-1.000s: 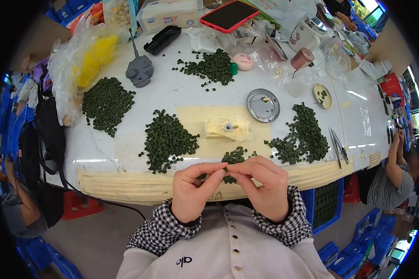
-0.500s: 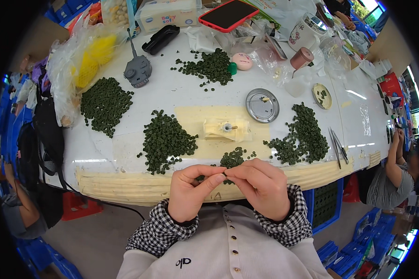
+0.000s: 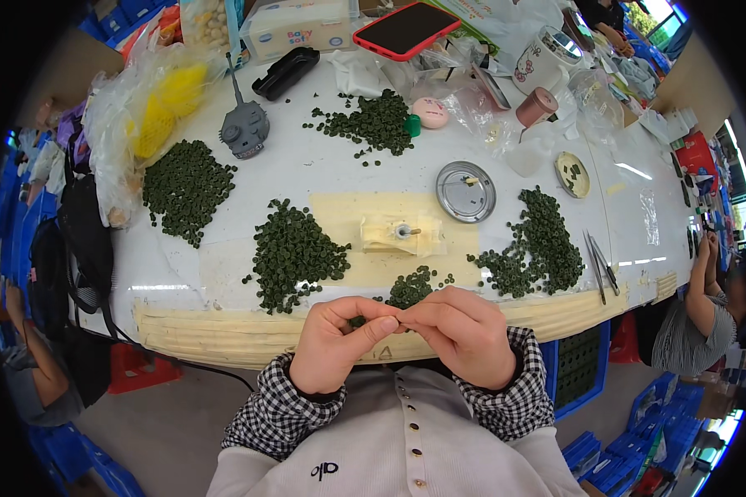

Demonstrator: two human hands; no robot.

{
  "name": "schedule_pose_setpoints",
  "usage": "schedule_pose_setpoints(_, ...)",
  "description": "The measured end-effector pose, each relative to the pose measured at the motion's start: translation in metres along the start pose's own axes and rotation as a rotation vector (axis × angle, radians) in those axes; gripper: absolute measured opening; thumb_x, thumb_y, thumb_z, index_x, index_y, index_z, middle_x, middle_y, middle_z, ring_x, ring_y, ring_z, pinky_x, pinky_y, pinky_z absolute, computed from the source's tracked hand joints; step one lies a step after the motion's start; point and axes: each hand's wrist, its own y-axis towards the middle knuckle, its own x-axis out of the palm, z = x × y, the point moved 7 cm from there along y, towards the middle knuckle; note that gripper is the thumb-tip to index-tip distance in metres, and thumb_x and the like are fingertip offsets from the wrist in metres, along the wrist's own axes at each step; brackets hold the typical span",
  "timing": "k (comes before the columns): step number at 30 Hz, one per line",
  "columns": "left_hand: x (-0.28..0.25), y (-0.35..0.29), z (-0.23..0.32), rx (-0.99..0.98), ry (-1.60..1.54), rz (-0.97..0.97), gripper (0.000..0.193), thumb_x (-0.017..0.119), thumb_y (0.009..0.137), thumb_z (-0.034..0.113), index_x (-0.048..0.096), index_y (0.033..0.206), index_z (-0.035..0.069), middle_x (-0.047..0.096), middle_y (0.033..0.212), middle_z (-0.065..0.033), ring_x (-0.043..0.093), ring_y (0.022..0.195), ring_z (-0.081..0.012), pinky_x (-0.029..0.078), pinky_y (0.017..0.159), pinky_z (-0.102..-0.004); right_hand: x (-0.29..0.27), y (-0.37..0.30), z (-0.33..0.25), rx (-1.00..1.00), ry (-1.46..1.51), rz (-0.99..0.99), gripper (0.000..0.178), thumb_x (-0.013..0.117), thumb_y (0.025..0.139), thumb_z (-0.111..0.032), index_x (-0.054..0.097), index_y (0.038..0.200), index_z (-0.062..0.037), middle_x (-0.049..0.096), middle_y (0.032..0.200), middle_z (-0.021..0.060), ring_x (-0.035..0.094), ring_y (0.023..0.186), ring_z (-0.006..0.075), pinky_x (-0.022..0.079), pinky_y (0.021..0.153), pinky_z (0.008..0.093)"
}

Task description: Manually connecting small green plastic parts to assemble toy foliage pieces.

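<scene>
My left hand (image 3: 333,341) and my right hand (image 3: 467,338) meet tip to tip just over the table's front edge. Thumb and forefinger are pinched on each side around a small dark green part, almost wholly covered by the fingertips. Right behind them lies a small heap of dark green round parts (image 3: 409,287), partly hidden by my fingers. Farther back, a block wrapped in cream tape (image 3: 381,235) holds an upright metal piece with a brown peg. Larger heaps of the same parts flank it, a left heap (image 3: 293,255) and a right heap (image 3: 547,244).
Tweezers (image 3: 596,267) lie at the right. A round metal tin (image 3: 466,192) and a small cream dish (image 3: 572,175) sit behind. A grey model tank turret (image 3: 244,130), red-cased phone (image 3: 406,31), mug (image 3: 547,58) and plastic bags (image 3: 124,124) crowd the back and left.
Both hands remain pinched together at nearly the same spot. The fingertips have shifted slightly, and the dark part between them shows less. Things on the table keep their places.
</scene>
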Motion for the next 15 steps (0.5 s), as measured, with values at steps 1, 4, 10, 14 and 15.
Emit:
schedule_pose_setpoints(1, 0.0, 0.0, 0.0, 0.001, -0.002, 0.003, 0.012, 0.057, 0.085, 0.003, 0.06, 0.093, -0.006, 0.064, 0.09, -0.0114, 0.06, 0.085, -0.0139, 0.048, 0.079, -0.0251, 0.0, 0.0, 0.0, -0.005, 0.001, -0.004, 0.025, 0.061, 0.069, 0.003, 0.062, 0.094, -0.0015, 0.056, 0.077, 0.0085, 0.058, 0.066, 0.0223, 0.048, 0.056, 0.0289)
schedule_pose_setpoints(4, -0.001, 0.0, 0.001, 0.004, 0.006, 0.012, 0.012, 0.057, 0.085, 0.003, 0.06, 0.093, -0.006, 0.064, 0.09, -0.0113, 0.06, 0.084, -0.0138, 0.048, 0.079, -0.0248, 0.003, -0.001, -0.01, -0.138, -0.171, -0.023, 0.03, 0.059, 0.069, -0.001, 0.06, 0.098, 0.0005, 0.056, 0.08, 0.0095, 0.058, 0.068, 0.0227, 0.048, 0.057, 0.0285)
schedule_pose_setpoints(10, 0.001, 0.001, 0.004, -0.013, 0.013, 0.0, 0.013, 0.057, 0.086, 0.003, 0.06, 0.094, -0.006, 0.064, 0.09, -0.0113, 0.06, 0.084, -0.0134, 0.048, 0.078, -0.0241, 0.003, -0.003, -0.01, -0.193, -0.184, -0.025, 0.033, 0.058, 0.067, -0.004, 0.058, 0.1, 0.0041, 0.055, 0.083, 0.011, 0.057, 0.071, 0.0227, 0.049, 0.059, 0.0289)
schedule_pose_setpoints(14, 0.004, 0.001, 0.006, 0.013, 0.031, 0.011, 0.01, 0.057, 0.085, 0.003, 0.061, 0.091, -0.004, 0.065, 0.084, -0.0102, 0.047, 0.063, -0.0047, 0.036, 0.057, -0.018, 0.003, -0.003, -0.011, -0.205, -0.194, -0.029, 0.034, 0.058, 0.067, -0.004, 0.058, 0.099, 0.005, 0.055, 0.083, 0.0115, 0.057, 0.071, 0.0232, 0.049, 0.06, 0.0292)
schedule_pose_setpoints(15, 0.004, 0.002, 0.006, 0.026, 0.037, 0.025, 0.009, 0.058, 0.085, 0.004, 0.061, 0.09, -0.003, 0.065, 0.081, -0.0097, 0.04, 0.053, -0.0004, 0.03, 0.046, -0.015, 0.003, -0.003, -0.011, -0.215, -0.213, -0.03, 0.033, 0.058, 0.066, -0.004, 0.058, 0.099, 0.005, 0.055, 0.083, 0.0115, 0.057, 0.071, 0.0233, 0.049, 0.06, 0.0292)
